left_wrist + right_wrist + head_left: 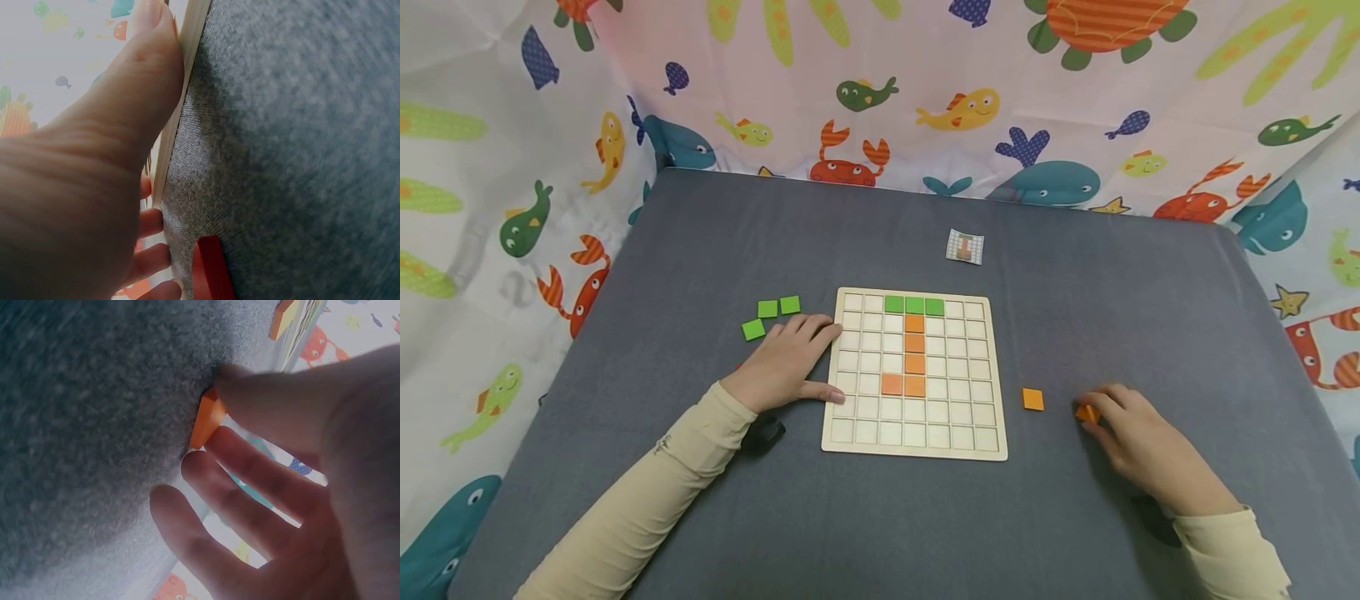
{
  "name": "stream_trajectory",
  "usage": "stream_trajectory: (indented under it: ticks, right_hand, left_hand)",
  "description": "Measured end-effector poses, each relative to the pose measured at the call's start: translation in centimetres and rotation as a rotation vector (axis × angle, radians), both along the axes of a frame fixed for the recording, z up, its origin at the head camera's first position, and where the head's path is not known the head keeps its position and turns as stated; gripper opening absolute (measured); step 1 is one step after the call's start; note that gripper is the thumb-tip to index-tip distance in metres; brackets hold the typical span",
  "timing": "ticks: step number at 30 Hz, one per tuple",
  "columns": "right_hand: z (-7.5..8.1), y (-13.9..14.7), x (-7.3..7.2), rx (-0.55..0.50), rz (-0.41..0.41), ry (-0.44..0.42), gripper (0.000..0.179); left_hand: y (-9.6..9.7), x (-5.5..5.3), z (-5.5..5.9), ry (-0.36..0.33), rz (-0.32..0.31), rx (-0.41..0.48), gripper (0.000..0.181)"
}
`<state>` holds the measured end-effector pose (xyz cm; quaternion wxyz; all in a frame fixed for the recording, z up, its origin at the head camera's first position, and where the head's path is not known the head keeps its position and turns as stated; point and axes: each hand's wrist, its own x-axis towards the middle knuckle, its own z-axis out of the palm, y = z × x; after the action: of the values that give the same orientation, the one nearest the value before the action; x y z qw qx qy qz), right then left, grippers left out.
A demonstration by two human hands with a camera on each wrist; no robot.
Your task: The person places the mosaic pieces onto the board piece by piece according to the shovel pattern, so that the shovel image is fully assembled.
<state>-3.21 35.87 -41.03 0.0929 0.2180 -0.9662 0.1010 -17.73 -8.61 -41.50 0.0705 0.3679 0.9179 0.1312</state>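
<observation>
A wooden grid board [914, 455] lies flat on the grey table. Along its top row are 3 green tiles [914, 305], with a column of several orange tiles [914, 342] below and one more orange tile [891, 384] beside the column's foot. My left hand [786, 358] rests at the board's left edge, thumb and fingers spread and touching it. To the right, my right hand [1138, 446] pinches an orange tile [207, 417] between thumb and fingertips, tilted, at the table surface. Another orange tile [1033, 400] lies between that hand and the board.
Beyond the left hand lie 3 loose green tiles [767, 309]. A red piece [211, 269] sits beneath that hand, mostly hidden from the head view. A small grid-patterned card [965, 247] lies behind the board. Patterned sea-animal cloth [925, 150] surrounds the table.
</observation>
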Motion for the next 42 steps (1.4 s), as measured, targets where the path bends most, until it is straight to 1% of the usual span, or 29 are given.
stream_trajectory:
  ticks: [7,18,22,26,27,30,31,34,35,37,39,42]
  right_hand:
    - [0.0,-0.1,-0.3,-0.020,0.012,0.018,0.036]
    - [0.1,-0.3,-0.4,-0.030,0.034,0.033,0.039]
    - [0.3,-0.6,-0.6,-0.029,0.027,0.052,0.039]
    - [0.5,-1.3,-1.0,-0.046,0.036,0.079,0.037]
    - [0.5,-1.5,-1.1,-0.054,0.044,0.081,0.034]
    - [0.7,-2.4,-1.6,-0.086,0.077,0.096,0.012]
    - [0.7,-2.7,-1.9,-0.101,0.094,0.106,0.015]
    - [0.8,-4.0,-2.7,-0.141,0.152,0.153,0.042]
    - [0.7,-4.5,-3.0,-0.149,0.171,0.171,0.046]
    - [0.8,-5.6,-3.7,-0.155,0.211,0.185,0.045]
    - [0.8,-6.6,-4.2,-0.153,0.245,0.173,0.039]
    - [0.7,-8.2,-4.9,-0.138,0.299,0.138,0.017]
  left_hand:
    - [0.0,0.0,0.0,0.005,-0.001,0.005,0.094]
    - [0.0,0.1,0.1,0.002,0.003,-0.001,0.093]
    - [0.0,0.1,0.0,0.003,0.002,0.000,0.093]
    - [0.0,0.1,0.1,0.008,-0.001,0.000,0.093]
    - [0.0,0.1,0.1,0.009,-0.003,0.000,0.093]
    - [0.0,0.1,0.1,0.010,-0.005,-0.002,0.093]
    - [0.0,0.1,0.1,0.010,-0.006,-0.002,0.093]
    - [-0.1,0.1,0.1,0.007,-0.005,0.001,0.093]
    - [-0.1,0.1,0.1,0.007,-0.006,0.002,0.093]
    - [-0.1,0.1,0.1,0.007,-0.007,0.004,0.093]
    - [-0.1,0.1,0.1,0.007,-0.009,0.006,0.092]
    - [-0.1,0.1,0.1,0.011,-0.011,0.007,0.092]
